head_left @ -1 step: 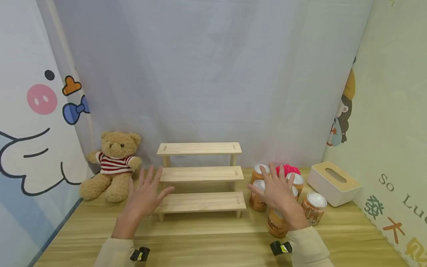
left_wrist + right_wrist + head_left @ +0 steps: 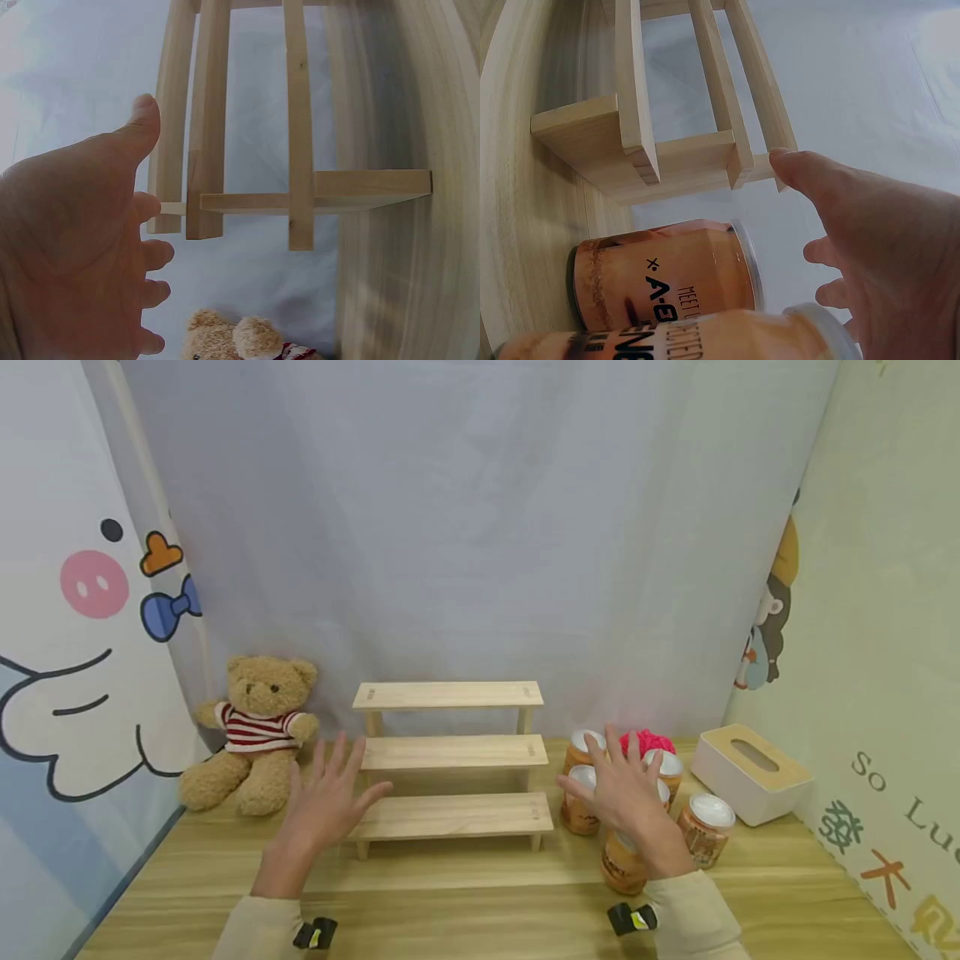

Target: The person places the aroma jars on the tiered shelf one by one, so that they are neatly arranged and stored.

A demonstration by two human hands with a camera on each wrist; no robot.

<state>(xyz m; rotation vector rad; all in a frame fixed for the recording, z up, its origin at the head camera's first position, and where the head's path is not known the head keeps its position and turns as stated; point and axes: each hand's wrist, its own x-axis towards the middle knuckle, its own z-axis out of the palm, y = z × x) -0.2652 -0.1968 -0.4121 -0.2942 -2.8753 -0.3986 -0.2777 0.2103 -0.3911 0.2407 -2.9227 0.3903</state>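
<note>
My left hand (image 2: 327, 802) hovers with spread fingers at the left end of a three-step wooden shelf (image 2: 457, 817), holding nothing. Over a group of orange cans with pale lids, my right hand (image 2: 621, 787) is spread the same way, also holding nothing. One can (image 2: 579, 810) stands by its thumb, another can (image 2: 622, 864) sits nearer the front, and a third can (image 2: 707, 831) is to the right. The right hand and forearm partly hide the others. In the right wrist view, an orange can (image 2: 667, 277) lies below the shelf's end, beside the hand.
A teddy bear (image 2: 266, 727) in a striped sweater sits left of the shelf. Behind the cans is a bright pink item (image 2: 647, 742). A white tissue box (image 2: 750, 777) with a wooden top stands at the right, near the printed side curtain (image 2: 862, 652). A grey curtain (image 2: 465, 527) hangs behind.
</note>
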